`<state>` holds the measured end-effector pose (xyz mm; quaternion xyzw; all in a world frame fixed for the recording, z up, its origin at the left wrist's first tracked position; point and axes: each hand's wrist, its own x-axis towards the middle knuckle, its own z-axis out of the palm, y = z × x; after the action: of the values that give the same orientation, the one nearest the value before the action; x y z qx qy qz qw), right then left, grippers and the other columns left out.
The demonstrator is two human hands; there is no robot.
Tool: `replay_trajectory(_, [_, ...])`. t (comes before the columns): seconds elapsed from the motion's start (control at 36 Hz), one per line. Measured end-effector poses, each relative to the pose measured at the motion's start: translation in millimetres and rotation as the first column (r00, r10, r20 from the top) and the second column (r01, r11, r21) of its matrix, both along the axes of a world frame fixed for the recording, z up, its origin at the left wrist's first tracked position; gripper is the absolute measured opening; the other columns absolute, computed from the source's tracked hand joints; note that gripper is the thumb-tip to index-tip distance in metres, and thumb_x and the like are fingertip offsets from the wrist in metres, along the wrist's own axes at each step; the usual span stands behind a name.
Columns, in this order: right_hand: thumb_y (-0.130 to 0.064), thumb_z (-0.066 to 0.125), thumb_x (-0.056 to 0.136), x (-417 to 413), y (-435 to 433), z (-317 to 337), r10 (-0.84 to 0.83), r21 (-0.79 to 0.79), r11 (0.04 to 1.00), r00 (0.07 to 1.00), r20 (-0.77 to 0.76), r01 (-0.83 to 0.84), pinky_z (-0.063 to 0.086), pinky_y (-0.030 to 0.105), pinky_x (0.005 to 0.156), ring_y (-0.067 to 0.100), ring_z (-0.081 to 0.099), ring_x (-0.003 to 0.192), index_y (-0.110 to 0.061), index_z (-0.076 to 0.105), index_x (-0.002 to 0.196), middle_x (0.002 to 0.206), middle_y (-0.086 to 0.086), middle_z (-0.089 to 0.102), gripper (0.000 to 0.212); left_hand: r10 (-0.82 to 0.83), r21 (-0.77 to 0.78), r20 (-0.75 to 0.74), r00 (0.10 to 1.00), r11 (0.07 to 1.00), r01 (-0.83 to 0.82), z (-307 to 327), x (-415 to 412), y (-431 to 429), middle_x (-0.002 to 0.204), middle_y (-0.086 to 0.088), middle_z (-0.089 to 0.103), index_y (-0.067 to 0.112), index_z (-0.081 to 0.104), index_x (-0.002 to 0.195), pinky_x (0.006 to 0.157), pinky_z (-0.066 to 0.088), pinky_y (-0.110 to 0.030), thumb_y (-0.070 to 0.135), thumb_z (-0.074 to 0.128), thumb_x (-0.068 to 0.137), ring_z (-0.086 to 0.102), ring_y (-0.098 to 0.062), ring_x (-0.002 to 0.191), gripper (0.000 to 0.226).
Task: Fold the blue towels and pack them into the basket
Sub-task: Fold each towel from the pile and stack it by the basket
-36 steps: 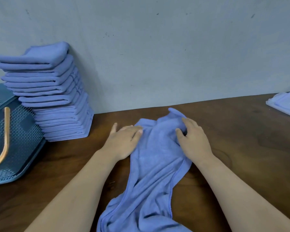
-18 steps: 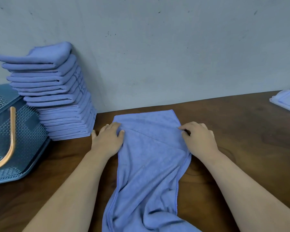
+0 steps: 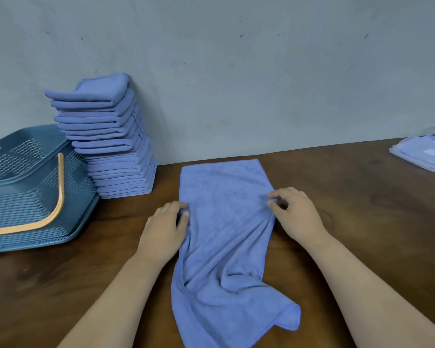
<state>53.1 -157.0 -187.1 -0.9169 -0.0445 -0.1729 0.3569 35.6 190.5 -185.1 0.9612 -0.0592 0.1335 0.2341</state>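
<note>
A blue towel (image 3: 224, 222) lies lengthwise on the brown table, its far end flat and its near end rumpled toward me. My left hand (image 3: 165, 227) pinches the towel's left edge about halfway along. My right hand (image 3: 294, 212) pinches the right edge at the same height. A tall stack of folded blue towels (image 3: 111, 139) leans against the wall at the left. The dark teal perforated basket (image 3: 23, 187) with an orange handle stands tilted beside the stack, at the far left.
A clear plastic lid or container (image 3: 425, 154) sits at the table's far right by the wall. The grey wall runs along the table's back edge. Bare brown tabletop (image 3: 362, 209) lies to the right of the towel.
The bunched towel has been spread flat at its far end. Both hands have slid apart and back toward me along the side edges, now pinching them.
</note>
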Motion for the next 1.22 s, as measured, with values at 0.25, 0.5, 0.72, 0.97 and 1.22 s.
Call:
replay_trajectory(0.25, [-0.026, 0.074, 0.096, -80, -1, 2, 0.167, 0.015, 0.986, 0.986, -0.025, -0.167, 0.048, 0.027, 0.093, 0.004, 0.056, 0.104, -0.043, 0.073, 0.100, 0.104, -0.025, 0.068, 0.018, -0.269, -0.294, 0.052, 0.962, 0.916, 0.273, 4, -92, 11, 0.140, 0.028, 0.059, 0.043, 0.067, 0.124, 0.115, 0.037, -0.021, 0.026, 0.054, 0.110, 0.048, -0.005, 0.140, 0.026])
replay_trajectory(0.5, [-0.041, 0.073, 0.097, -158, -3, 9, 0.371, -0.055, 0.927, 0.928, -0.025, -0.371, 0.047, 0.031, 0.091, 0.009, 0.061, 0.113, -0.046, 0.073, 0.096, 0.111, -0.025, 0.071, 0.005, -0.585, -0.078, 0.036, 0.810, 0.807, 0.586, 8, -174, 4, 0.149, 0.022, 0.056, 0.041, 0.068, 0.128, 0.124, 0.026, -0.033, 0.014, 0.056, 0.099, 0.040, -0.017, 0.153, 0.042])
replay_trajectory(0.72, [-0.069, 0.069, 0.088, -193, -9, 7, 0.331, -0.217, 0.910, 0.935, -0.127, -0.352, 0.031, 0.029, 0.115, -0.006, 0.044, 0.138, -0.051, 0.069, 0.119, 0.135, -0.040, 0.054, 0.036, -0.572, -0.069, 0.067, 0.818, 0.815, 0.575, 12, -190, -1, 0.122, 0.022, 0.062, 0.040, 0.062, 0.108, 0.112, 0.038, -0.039, 0.013, 0.069, 0.086, 0.057, -0.017, 0.128, 0.036])
replay_trajectory(0.97, [-0.005, 0.065, 0.101, -201, -7, 29, 0.287, 0.359, 0.903, 0.952, -0.102, -0.234, 0.056, 0.038, 0.097, 0.014, 0.072, 0.108, -0.027, 0.075, 0.100, 0.110, -0.005, 0.078, 0.025, -0.435, -0.420, 0.140, 0.889, 0.787, 0.451, 14, -190, 4, 0.112, -0.001, 0.070, 0.021, 0.065, 0.110, 0.095, 0.050, -0.038, 0.029, 0.062, 0.105, 0.067, -0.028, 0.107, 0.010])
replay_trajectory(1.22, [-0.021, 0.068, 0.099, -206, -11, 74, 0.141, 0.611, 0.764, 0.978, 0.152, -0.205, 0.051, 0.019, 0.080, 0.013, 0.066, 0.089, -0.011, 0.074, 0.100, 0.094, 0.006, 0.072, 0.012, -0.218, -0.743, 0.266, 0.939, 0.574, 0.344, 28, -188, 20, 0.091, -0.019, 0.061, 0.009, 0.059, 0.103, 0.076, 0.041, -0.036, 0.044, 0.062, 0.104, 0.055, -0.042, 0.083, 0.036])
